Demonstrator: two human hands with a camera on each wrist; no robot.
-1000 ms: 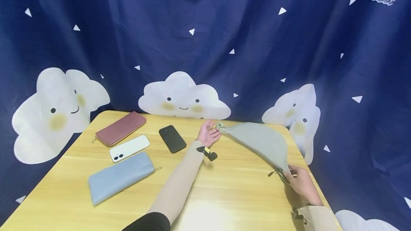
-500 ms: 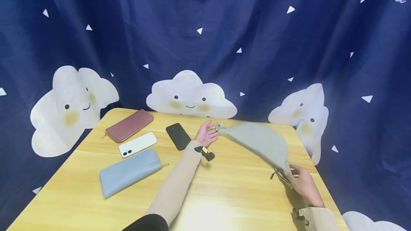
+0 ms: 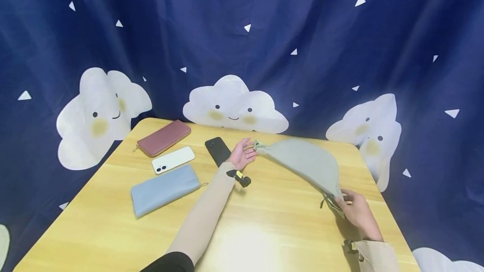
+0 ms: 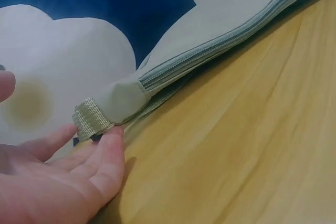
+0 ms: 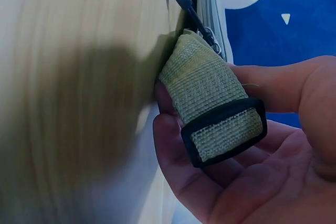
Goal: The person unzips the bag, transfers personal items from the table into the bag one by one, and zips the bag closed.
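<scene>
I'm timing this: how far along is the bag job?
Looks done: the grey bag is stretched out lengthwise. In hand: the right hand holds its strap; the left hand touches the other end. Perhaps left: any packing, since the white phone, black phone, red wallet and blue wallet lie outside it.

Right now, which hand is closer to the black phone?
Left. The left hand is just right of the black phone; the right hand is much farther right, gripping the bag.
</scene>
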